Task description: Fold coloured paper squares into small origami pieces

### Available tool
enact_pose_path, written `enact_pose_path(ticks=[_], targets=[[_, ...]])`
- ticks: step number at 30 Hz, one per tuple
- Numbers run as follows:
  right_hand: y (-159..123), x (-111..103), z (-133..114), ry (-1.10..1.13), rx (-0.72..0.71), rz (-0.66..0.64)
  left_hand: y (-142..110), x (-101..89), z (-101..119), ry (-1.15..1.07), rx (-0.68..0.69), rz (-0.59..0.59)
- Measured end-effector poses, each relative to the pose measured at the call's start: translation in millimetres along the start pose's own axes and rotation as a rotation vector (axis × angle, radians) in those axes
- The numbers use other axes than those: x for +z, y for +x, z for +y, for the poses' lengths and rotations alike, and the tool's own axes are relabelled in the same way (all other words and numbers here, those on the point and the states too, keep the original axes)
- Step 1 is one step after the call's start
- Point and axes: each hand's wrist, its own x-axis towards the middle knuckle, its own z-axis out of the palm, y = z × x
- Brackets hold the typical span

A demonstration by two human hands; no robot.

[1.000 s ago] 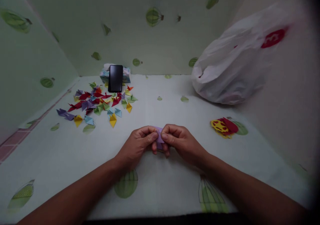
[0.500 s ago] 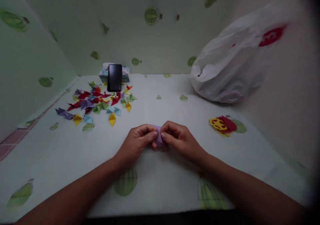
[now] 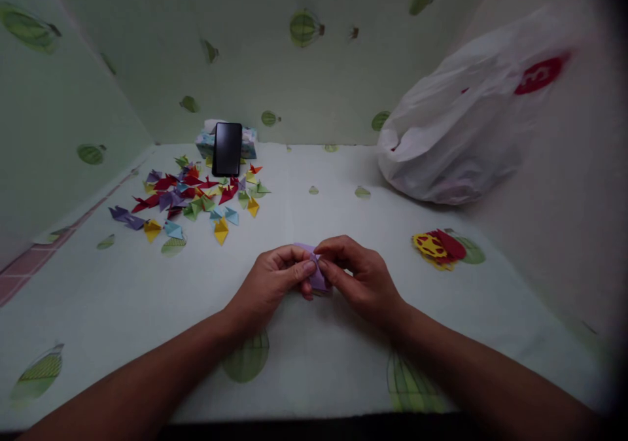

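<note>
Near the middle of the table, a small piece of purple paper (image 3: 321, 280) is between my two hands. My left hand (image 3: 282, 274) pinches it from the left, thumb on top and fingers beneath. From the right, my right hand (image 3: 358, 271) has its thumb and forefinger closed on the paper's upper part. The fingers hide much of the sheet, so its folds are hard to make out. A thin yellowish edge shows just under the purple paper.
Folded paper birds (image 3: 191, 195) in several colours lie at the back left. A phone (image 3: 227, 150) leans on a tissue box (image 3: 249, 143) behind them. Red and yellow cut-outs (image 3: 438, 247) lie at the right, below a bulky white plastic bag (image 3: 441, 146).
My right hand has shifted slightly on the purple paper, its thumb and forefinger a little more apart. More of the paper's lower right shows. The view has moved slightly.
</note>
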Motion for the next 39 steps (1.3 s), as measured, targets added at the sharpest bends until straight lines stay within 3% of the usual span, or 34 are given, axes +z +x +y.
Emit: enact_pose_path(ticks=[24, 32, 39], targets=[[-0.2, 0.0, 2.0, -0.156, 0.003, 0.011, -2.6, 4.1, 3.5, 0.088, -0.009, 0.045], [-2.0, 2.2, 2.4, -0.186, 0.003, 0.014, -3.9, 6.0, 1.8, 0.114, -0.002, 0.115], [-0.7, 0.9, 3.3, -0.208, -0.060, 0.013, -4.2, 8.6, 5.4, 0.105, 0.017, 0.113]])
